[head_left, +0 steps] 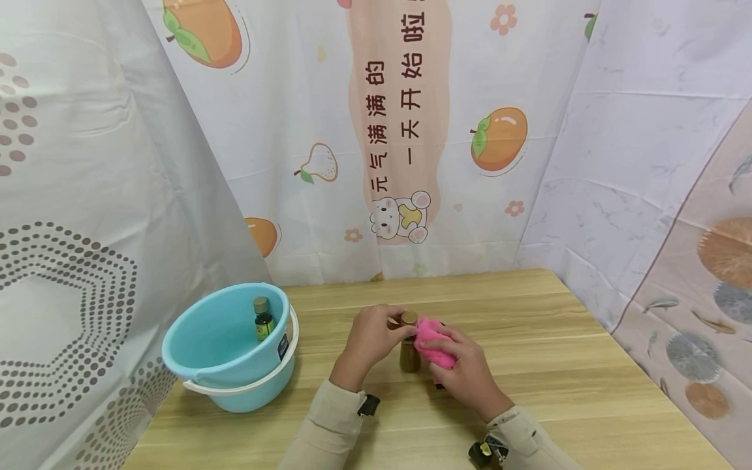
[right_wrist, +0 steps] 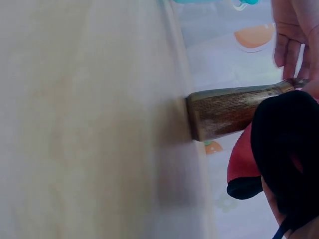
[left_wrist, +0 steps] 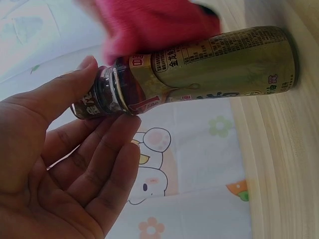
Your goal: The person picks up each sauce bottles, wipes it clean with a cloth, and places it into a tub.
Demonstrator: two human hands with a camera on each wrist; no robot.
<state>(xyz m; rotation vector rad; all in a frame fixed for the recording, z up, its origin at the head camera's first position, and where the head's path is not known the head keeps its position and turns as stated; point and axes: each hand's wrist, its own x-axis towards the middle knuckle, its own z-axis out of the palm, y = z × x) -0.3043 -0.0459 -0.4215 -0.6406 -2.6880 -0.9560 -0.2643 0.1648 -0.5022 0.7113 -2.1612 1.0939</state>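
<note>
An oil bottle [head_left: 409, 359] with a gold-brown cap and a printed label stands upright on the table, right of centre. My left hand [head_left: 373, 337] pinches it at the cap and neck between thumb and fingers, as the left wrist view shows along with the whole label side of the bottle [left_wrist: 229, 69]. A pink cloth [head_left: 433, 341] with dark edging is bunched in my right hand [head_left: 467, 372], against the bottle's upper right side. Seen from the right wrist, the cloth [right_wrist: 243, 157] covers part of the bottle [right_wrist: 224, 112], whose base meets the tabletop.
On the left of the wooden table [head_left: 564, 339] stands a light blue bucket [head_left: 229, 378] with a white handle. Inside it is a small dark bottle [head_left: 262, 320] with a yellow-green label. A printed curtain [head_left: 329, 215] hangs behind the table's back edge.
</note>
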